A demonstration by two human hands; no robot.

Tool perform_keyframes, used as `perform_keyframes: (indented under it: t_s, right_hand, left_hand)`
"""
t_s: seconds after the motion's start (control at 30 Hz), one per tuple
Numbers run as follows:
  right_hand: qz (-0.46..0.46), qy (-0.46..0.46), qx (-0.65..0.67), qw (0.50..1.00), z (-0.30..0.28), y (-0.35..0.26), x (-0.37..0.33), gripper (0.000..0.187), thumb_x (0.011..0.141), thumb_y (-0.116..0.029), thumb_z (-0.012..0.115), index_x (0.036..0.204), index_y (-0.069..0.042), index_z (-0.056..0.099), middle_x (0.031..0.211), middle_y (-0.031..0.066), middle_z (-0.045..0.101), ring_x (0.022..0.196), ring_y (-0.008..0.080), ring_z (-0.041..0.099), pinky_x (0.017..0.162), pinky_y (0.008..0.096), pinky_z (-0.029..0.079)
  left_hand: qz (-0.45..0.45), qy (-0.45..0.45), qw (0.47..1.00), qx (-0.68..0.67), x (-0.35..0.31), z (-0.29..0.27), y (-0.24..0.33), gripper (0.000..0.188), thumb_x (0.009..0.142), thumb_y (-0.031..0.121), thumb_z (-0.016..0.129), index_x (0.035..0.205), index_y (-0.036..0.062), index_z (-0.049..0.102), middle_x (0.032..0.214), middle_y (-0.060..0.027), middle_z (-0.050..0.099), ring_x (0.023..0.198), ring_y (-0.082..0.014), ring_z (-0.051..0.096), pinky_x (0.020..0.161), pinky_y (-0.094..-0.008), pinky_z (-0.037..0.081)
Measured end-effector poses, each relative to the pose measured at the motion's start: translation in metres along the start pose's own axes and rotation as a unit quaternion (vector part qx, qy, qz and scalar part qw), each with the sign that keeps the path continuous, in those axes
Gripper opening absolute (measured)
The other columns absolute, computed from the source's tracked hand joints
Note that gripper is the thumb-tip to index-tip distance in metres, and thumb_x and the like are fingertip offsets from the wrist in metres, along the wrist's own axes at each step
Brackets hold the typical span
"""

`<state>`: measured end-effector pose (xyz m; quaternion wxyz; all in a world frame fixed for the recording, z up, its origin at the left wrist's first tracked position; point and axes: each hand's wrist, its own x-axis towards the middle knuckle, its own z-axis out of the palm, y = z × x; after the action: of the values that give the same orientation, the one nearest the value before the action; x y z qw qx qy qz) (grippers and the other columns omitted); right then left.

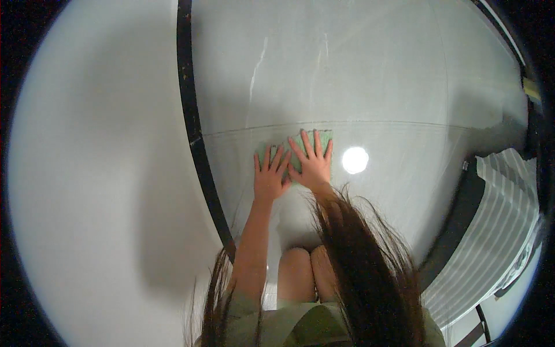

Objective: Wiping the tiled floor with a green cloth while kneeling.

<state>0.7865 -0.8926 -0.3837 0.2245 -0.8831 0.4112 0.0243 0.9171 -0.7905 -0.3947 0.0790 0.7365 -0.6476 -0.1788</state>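
Left hand (pixel 270 180) and right hand (pixel 315 169) lay palm-down, splayed, on green cloth (pixel 324 141) near the left edge of the floor (pixel 381 75), probably to hold the cloth flat.

1. Wht. wall (pixel 87 173) on my L.
2. Blk. skirting (pixel 193 127) along wall base, scuffed.
3. To my R: striped gry./wht. fabric (pixel 491 231), touching dk. gry. panel (pixel 457 225).
4. Thin dk. bar (pixel 483 324), lower R.
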Motion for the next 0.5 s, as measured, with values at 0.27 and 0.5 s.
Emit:
perform_keyframes:
  t_s: [0.27, 0.5]
  right_hand:
    - [-0.023, 0.095, -0.017, 0.995, 0.002, -0.003, 0.002, 0.071, 0.08, -0.046, 0.059, 0.144, -0.033, 0.03, 0.153, 0.004, 0.021, 0.141, 0.0337, 0.014, 0.108, 0.0645, 0.01]
    - [-0.044, 0.015, -0.049, 0.998, -0.007, -0.017, -0.028, 0.07, 0.085, -0.053, 0.052, 0.146, -0.03, 0.026, 0.154, 0.0073, 0.019, 0.141, 0.0351, 0.012, 0.107, 0.065, 0.01]
  left_hand:
    - [-0.003, 0.084, 0.996, -0.007, 0.007, -0.009, 0.005, 0.068, 0.076, 0.023, 0.059, 0.14, 0.0144, 0.039, 0.148, -0.0057, 0.032, 0.138, -0.0347, 0.022, 0.111, -0.0585, 0.015]
    - [-0.062, 0.063, 0.995, 0.05, -0.034, -0.009, 0.019, 0.067, 0.08, 0.025, 0.056, 0.142, 0.0113, 0.035, 0.15, -0.0055, 0.029, 0.139, -0.0382, 0.02, 0.111, -0.0589, 0.014]
